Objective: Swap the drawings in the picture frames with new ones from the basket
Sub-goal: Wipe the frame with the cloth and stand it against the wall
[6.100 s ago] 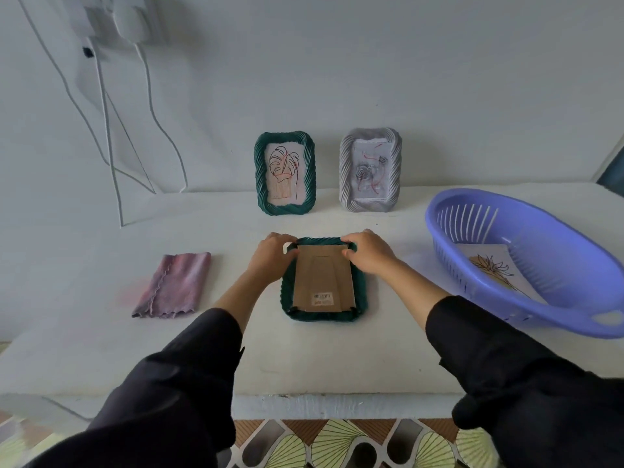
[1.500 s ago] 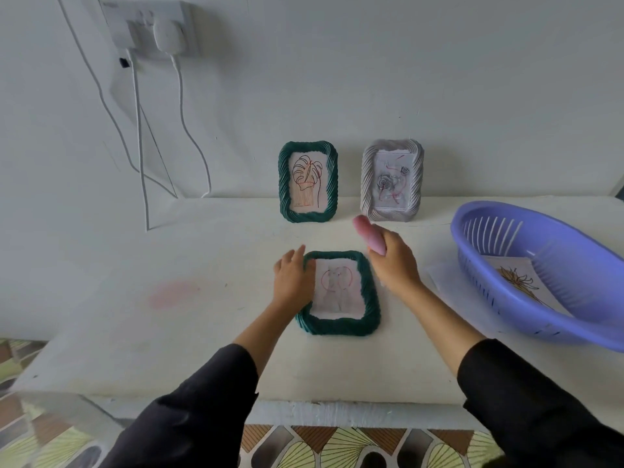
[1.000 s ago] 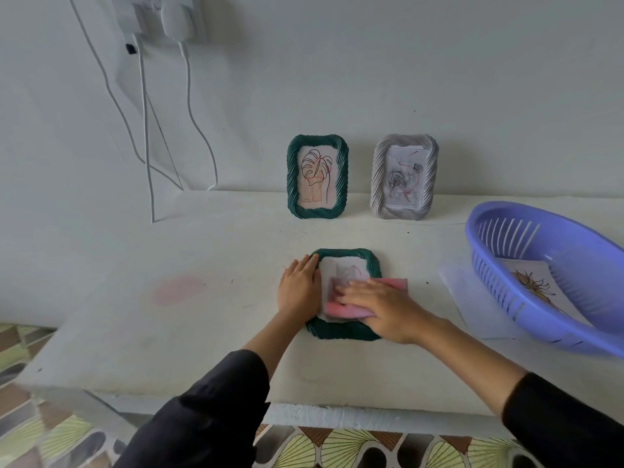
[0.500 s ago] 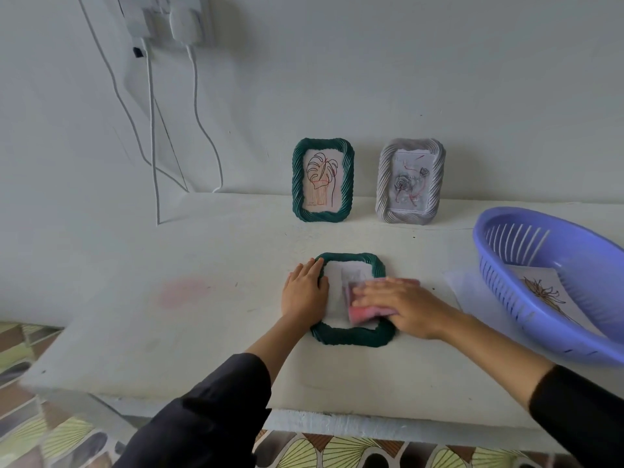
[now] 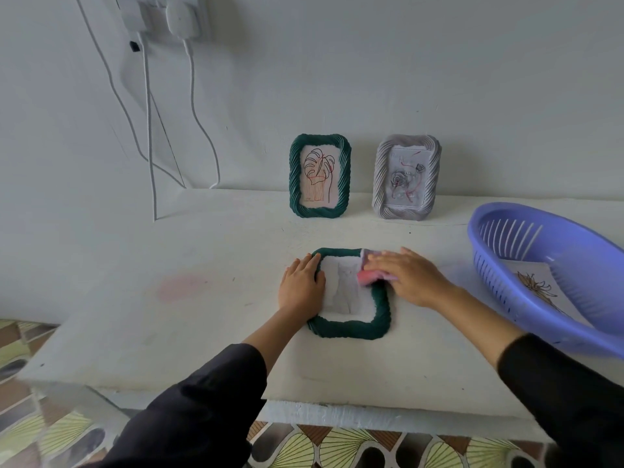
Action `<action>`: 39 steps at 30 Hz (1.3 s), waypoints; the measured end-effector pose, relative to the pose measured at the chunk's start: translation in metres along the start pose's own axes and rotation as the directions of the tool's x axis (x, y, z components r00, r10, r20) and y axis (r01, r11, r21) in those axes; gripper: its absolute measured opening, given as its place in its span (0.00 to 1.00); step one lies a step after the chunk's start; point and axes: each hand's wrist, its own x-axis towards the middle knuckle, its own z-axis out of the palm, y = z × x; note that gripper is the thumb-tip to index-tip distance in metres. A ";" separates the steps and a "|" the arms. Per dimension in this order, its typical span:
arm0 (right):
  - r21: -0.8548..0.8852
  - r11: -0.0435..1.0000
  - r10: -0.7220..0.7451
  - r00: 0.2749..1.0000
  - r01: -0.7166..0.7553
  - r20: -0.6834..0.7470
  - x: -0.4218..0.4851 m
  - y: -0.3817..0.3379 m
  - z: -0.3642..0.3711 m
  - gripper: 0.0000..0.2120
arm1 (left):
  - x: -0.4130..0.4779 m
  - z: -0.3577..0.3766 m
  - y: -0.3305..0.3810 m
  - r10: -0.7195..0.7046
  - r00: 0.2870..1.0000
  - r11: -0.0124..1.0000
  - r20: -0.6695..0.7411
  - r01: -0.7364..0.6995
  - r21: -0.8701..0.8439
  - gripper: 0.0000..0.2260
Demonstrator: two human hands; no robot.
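A dark green frame (image 5: pixel 351 327) lies face up on the white table, a faint drawing (image 5: pixel 344 288) showing under its glass. My left hand (image 5: pixel 301 288) lies flat on the frame's left edge. My right hand (image 5: pixel 410 275) presses a pink cloth (image 5: pixel 366 273) onto the frame's upper right corner. Against the wall stand a second green frame (image 5: pixel 319 176) with a leaf drawing and a grey frame (image 5: pixel 406 177) with a rose drawing. The purple basket (image 5: pixel 526 231) at the right holds a drawing (image 5: pixel 537 285) of a brown plant.
White cables (image 5: pixel 192 106) hang from a wall socket at the upper left. A pale pink stain (image 5: pixel 182 285) marks the table left of the frame. The table's front edge (image 5: pixel 337 413) runs above a patterned floor.
My right hand has slid the pink cloth from the middle of the glass up to the frame's upper right corner. The left hand stays on the frame's left edge.
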 end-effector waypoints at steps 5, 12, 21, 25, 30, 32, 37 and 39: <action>0.098 0.988 -0.120 0.993 0.118 0.016 0.005 -0.040 0.015 0.21 | 0.001 0.001 -0.001 -0.007 1.000 0.999 -0.004 0.007 -0.036 0.21; 0.094 0.977 -0.197 0.977 0.190 0.079 -0.046 -0.026 0.004 0.23 | 0.002 -0.001 0.001 -0.016 1.000 0.997 -0.011 0.016 -0.078 0.20; 0.990 -0.009 0.599 0.792 -0.143 0.120 0.006 -0.046 -0.040 0.10 | -0.007 -0.028 0.066 -0.072 0.996 0.952 -0.061 0.050 -0.302 0.31; 0.858 -0.500 0.336 0.886 -0.120 0.320 0.009 -0.070 -0.023 0.23 | -0.017 -0.027 0.100 -0.050 0.997 0.874 0.064 0.075 -0.480 0.36; 0.813 -0.570 0.199 0.939 -0.123 0.281 0.000 -0.080 -0.015 0.37 | -0.015 -0.034 0.081 -0.090 0.993 0.866 0.071 0.113 -0.487 0.26; 0.953 -0.259 0.332 0.912 -0.155 0.239 -0.001 -0.074 -0.008 0.30 | -0.015 -0.045 0.068 -0.045 0.998 0.918 0.037 0.056 -0.393 0.24; 0.435 0.810 0.445 0.895 -0.392 -0.023 -0.012 -0.041 0.018 0.22 | -0.007 -0.086 -0.004 -0.113 0.981 0.988 -0.155 0.127 0.082 0.25; 0.328 0.854 0.430 0.903 -0.403 -0.010 -0.016 -0.036 0.030 0.23 | -0.003 -0.096 -0.038 -0.183 0.971 0.954 -0.153 0.213 0.212 0.25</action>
